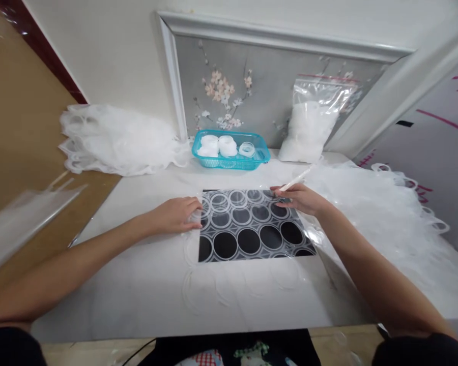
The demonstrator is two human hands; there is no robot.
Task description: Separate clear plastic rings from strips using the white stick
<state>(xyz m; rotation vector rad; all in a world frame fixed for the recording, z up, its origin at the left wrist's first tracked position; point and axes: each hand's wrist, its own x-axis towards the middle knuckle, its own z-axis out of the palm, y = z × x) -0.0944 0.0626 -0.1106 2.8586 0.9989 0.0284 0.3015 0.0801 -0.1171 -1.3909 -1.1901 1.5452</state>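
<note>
In front of me lies a black sheet (248, 241) with grey ring patterns. Clear film with whitish ring outlines (221, 218) covers its upper part, and more clear rings (198, 290) spread toward the table's front edge. My left hand (175, 215) rests at the sheet's left edge, thumb and fingers apart, fingertips touching the film. At the upper right corner, my right hand (303, 198) grips a slim white pen-like stick (295, 179) between thumb and fingers. Its tip is hidden by the hand, so I cannot tell which end touches the film.
A blue plastic basket (231, 163) with white ring stacks stands at the back. Beside it leans a zip bag (313, 127) of white material. Piles of translucent ringed film lie at left (118, 140) and right (366, 218). A framed floral panel (236, 76) is behind.
</note>
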